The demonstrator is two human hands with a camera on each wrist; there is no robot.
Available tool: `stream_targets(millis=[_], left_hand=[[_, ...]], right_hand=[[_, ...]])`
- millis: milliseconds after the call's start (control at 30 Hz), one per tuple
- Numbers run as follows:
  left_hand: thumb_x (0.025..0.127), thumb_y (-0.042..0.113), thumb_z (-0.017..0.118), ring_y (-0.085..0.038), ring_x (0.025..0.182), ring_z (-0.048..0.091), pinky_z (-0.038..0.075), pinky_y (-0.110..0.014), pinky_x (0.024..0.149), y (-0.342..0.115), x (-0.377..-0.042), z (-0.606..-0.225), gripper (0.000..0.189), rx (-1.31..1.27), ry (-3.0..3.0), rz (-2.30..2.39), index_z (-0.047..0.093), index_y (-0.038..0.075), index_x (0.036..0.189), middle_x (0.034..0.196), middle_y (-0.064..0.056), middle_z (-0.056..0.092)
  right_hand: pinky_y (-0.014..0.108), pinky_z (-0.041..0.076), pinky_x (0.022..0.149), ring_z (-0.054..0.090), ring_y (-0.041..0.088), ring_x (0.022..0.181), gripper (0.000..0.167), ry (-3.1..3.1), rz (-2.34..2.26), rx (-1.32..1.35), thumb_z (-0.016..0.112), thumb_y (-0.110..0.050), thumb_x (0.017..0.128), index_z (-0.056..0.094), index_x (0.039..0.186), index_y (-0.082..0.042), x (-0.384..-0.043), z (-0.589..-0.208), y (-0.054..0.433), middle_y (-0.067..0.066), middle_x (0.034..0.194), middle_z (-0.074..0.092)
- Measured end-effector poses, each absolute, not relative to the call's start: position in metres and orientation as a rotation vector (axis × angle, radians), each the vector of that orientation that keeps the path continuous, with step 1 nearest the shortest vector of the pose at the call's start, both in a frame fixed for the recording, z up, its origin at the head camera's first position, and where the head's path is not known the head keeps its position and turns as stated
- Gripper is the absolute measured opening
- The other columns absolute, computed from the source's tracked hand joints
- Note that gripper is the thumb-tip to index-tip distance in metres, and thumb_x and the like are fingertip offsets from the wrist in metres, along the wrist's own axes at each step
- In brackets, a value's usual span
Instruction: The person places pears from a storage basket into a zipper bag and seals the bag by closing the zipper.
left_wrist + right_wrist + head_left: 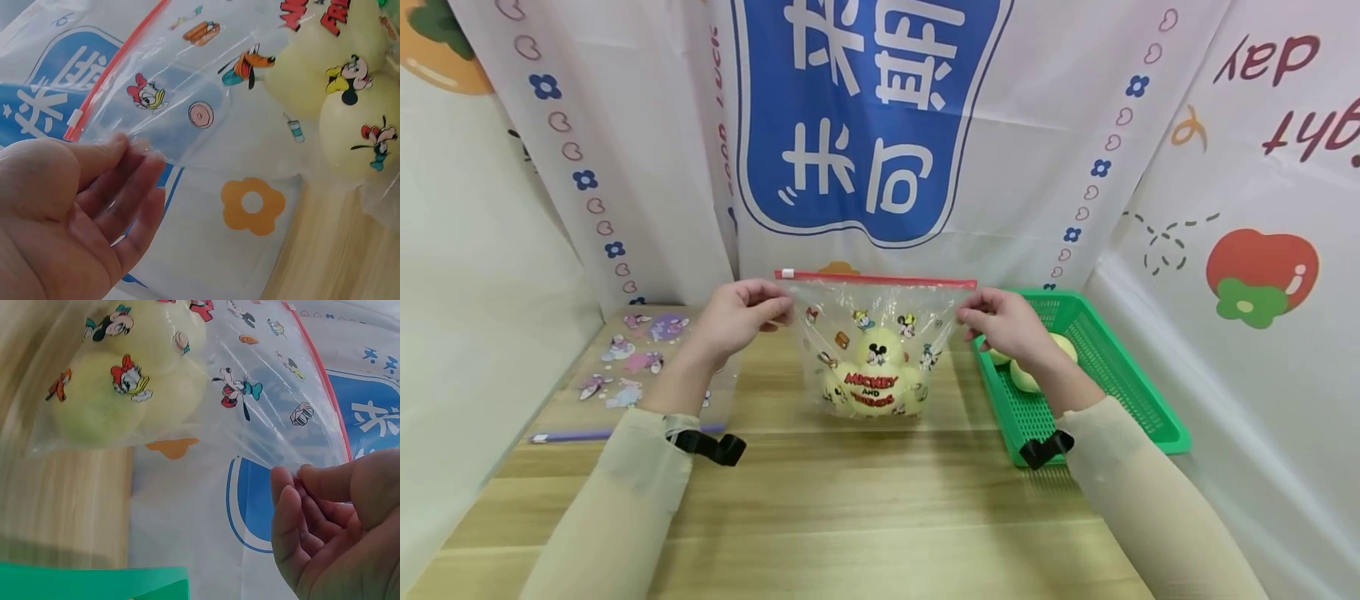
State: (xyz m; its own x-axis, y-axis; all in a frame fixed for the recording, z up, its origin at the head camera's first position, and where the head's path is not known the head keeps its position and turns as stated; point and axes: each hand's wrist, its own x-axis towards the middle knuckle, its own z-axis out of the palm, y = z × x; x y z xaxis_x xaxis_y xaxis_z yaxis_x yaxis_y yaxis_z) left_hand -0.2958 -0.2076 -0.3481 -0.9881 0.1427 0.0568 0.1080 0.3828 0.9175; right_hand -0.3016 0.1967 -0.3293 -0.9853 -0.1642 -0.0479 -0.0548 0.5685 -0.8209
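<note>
A clear zip bag [820, 333] with a red slider strip along its top and cartoon prints hangs upright between my two hands. Inside, several pale yellow-green round fruits [880, 346] sit heaped at the bottom; their exact kind is hard to tell through the print. My left hand [741, 317] pinches the bag's upper left edge between thumb and fingers, just below the white slider [75, 119]. On the opposite upper edge, my right hand [1003, 321] pinches the plastic with thumb and fingertips. The red strip [325, 381] looks closed across the top.
At right stands a green plastic basket [1120, 392] holding a few more pale round fruits [1024, 377], partly behind my right forearm. Another printed bag [632, 367] with a purple slider lies flat on the wooden table [865, 517] at left. A printed cloth [1045, 183] hangs behind.
</note>
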Motion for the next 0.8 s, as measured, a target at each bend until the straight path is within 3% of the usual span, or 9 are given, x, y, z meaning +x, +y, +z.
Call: stream_targets(millis=[233, 433, 567, 700, 800], left_hand=[[0.113, 0.023, 0.064, -0.014, 0.099, 0.073, 0.062, -0.022, 0.083, -0.201, -0.321, -0.343, 0.030, 0.189, 2.613, 1.736, 0.072, 0.000, 0.130, 0.113, -0.008, 0.078], [0.112, 0.027, 0.066, -0.015, 0.101, 0.072, 0.060, -0.025, 0.084, -0.195, -0.354, -0.341, 0.035, 0.058, 2.609, 1.745, 0.072, 0.001, 0.134, 0.114, -0.005, 0.079], [0.113, 0.029, 0.065, -0.018, 0.104, 0.068, 0.058, -0.029, 0.087, -0.189, -0.376, -0.342, 0.038, -0.089, 2.585, 1.755, 0.071, 0.003, 0.139, 0.126, -0.010, 0.076], [0.114, 0.025, 0.061, -0.010, 0.094, 0.070, 0.062, -0.024, 0.084, -0.181, -0.391, -0.346, 0.037, -0.218, 2.508, 1.843, 0.068, 0.001, 0.142, 0.125, -0.011, 0.073], [0.115, 0.022, 0.059, -0.007, 0.090, 0.073, 0.065, -0.021, 0.084, -0.177, -0.396, -0.350, 0.038, -0.267, 2.434, 1.938, 0.065, 0.000, 0.146, 0.125, -0.013, 0.073]], right_hand=[[0.027, 0.061, 0.071, 0.072, 0.024, 0.097, 0.025, 2.644, -1.397, -0.112, 0.061, -0.023, 0.114, 0.067, 0.127, -0.003, -0.329, -0.322, 0.188, 0.018, 0.122, 0.070], [0.028, 0.061, 0.072, 0.071, 0.023, 0.099, 0.027, 2.585, -1.453, -0.020, 0.059, -0.023, 0.115, 0.065, 0.132, -0.003, -0.360, -0.321, 0.181, 0.014, 0.123, 0.069], [0.033, 0.066, 0.084, 0.071, 0.017, 0.094, 0.029, 2.564, -1.482, 0.057, 0.059, -0.022, 0.114, 0.066, 0.134, -0.002, -0.383, -0.324, 0.173, 0.013, 0.126, 0.069], [0.044, 0.065, 0.101, 0.071, 0.017, 0.093, 0.030, 2.540, -1.533, 0.146, 0.058, -0.019, 0.115, 0.065, 0.137, 0.000, -0.400, -0.329, 0.164, 0.015, 0.127, 0.069], [0.045, 0.063, 0.106, 0.071, 0.020, 0.095, 0.033, 2.498, -1.615, 0.194, 0.057, -0.019, 0.116, 0.063, 0.142, 0.000, -0.409, -0.332, 0.159, 0.020, 0.131, 0.068]])
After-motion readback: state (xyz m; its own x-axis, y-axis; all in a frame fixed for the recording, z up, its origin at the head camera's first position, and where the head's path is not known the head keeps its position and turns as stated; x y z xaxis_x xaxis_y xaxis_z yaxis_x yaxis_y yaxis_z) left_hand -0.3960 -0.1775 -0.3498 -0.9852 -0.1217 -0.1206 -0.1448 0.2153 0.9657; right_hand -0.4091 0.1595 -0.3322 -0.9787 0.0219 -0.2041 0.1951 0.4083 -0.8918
